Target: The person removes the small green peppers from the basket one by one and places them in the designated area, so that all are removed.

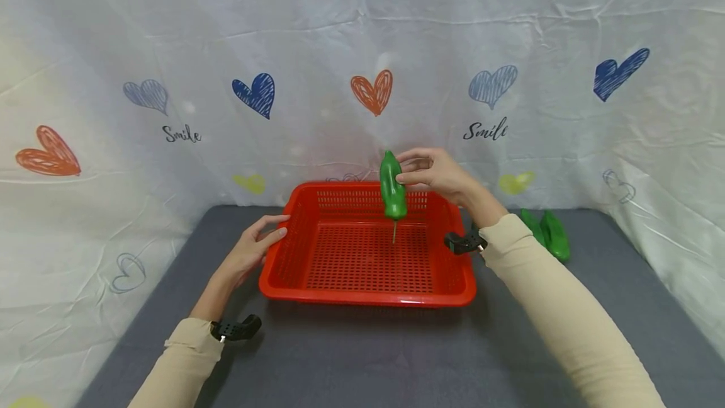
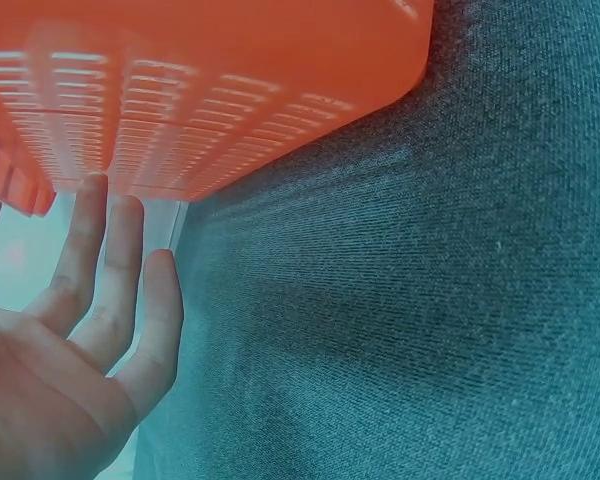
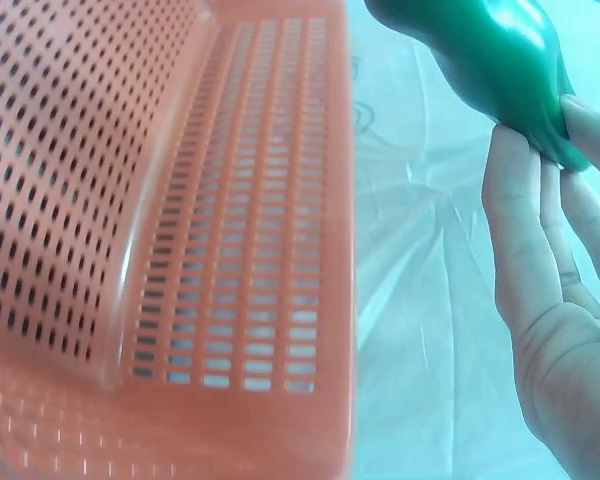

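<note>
My right hand (image 1: 433,174) pinches a glossy green chili pepper (image 1: 392,184) between thumb and fingers, above the far side of a red plastic basket (image 1: 368,300). The pepper hangs with its thin stem down, over the inside of the basket. In the right wrist view, the fingertips press on the pepper's narrow end (image 3: 525,90), beside the slotted basket wall (image 3: 230,200). My left hand (image 1: 252,247) is at the basket's left rim, thumb and forefinger touching it. The left wrist view shows its other fingers (image 2: 110,260) nearly straight near the outer wall.
Two more green peppers (image 1: 555,236) lie on the grey cloth-covered table (image 1: 362,357) at the right, partly behind my right sleeve (image 1: 555,307). A white curtain (image 1: 317,30) printed with hearts hangs at the table's back and sides.
</note>
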`<state>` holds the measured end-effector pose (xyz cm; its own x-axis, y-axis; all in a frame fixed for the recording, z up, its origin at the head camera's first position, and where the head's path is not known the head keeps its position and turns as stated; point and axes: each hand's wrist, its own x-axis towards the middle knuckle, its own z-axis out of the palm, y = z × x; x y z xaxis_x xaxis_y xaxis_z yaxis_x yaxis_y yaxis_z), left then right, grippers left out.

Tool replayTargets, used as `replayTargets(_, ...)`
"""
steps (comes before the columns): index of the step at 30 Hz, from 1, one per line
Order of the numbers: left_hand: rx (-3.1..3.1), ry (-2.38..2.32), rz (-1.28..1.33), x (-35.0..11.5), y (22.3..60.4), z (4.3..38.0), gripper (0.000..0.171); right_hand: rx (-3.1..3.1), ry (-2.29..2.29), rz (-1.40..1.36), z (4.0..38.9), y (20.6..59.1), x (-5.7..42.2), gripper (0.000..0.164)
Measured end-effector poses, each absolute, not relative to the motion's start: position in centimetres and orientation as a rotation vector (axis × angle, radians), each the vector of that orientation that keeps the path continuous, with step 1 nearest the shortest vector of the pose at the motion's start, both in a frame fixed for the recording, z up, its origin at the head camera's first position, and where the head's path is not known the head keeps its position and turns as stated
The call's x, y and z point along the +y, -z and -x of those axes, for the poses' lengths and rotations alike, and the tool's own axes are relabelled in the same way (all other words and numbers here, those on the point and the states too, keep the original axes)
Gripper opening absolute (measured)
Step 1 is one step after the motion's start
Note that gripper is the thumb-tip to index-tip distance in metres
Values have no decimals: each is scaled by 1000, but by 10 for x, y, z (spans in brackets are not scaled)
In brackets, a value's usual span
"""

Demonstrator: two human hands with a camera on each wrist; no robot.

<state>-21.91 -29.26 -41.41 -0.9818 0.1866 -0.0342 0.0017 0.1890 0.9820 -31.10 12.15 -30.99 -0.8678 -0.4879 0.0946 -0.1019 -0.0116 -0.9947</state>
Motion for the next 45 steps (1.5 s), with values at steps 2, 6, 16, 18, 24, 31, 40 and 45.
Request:
replayTargets(2, 2302, -1907, -180, -293, 414, 219, 55, 2008, 1951, 626, 311, 310, 128, 44)
replayTargets(6, 2302, -1908, -180, -293, 415, 219, 56, 2030, 1946, 629, 310, 310, 139, 45)
replayTargets(16, 2306, -1909, -180, -293, 415, 220, 55, 2037, 1965, 610, 305, 313, 168, 44)
replayTargets(18, 2306, -1909, -179, -293, 415, 220, 54, 2033, 1976, 605, 305, 313, 174, 45)
replayTargets(24, 2309, -1903, -179, -292, 415, 219, 55, 2087, 1950, 599, 301, 312, 191, 47)
replayTargets(31, 2312, -1909, -177, -292, 415, 219, 54, 2082, 1974, 565, 293, 310, 213, 43)
replayTargets(40, 2310, -1905, -176, -293, 415, 219, 54, 2141, 1995, 525, 285, 312, 240, 41)
replayTargets(45, 2310, -1900, -185, -292, 415, 219, 54, 2215, 2005, 459, 281, 315, 252, 40)
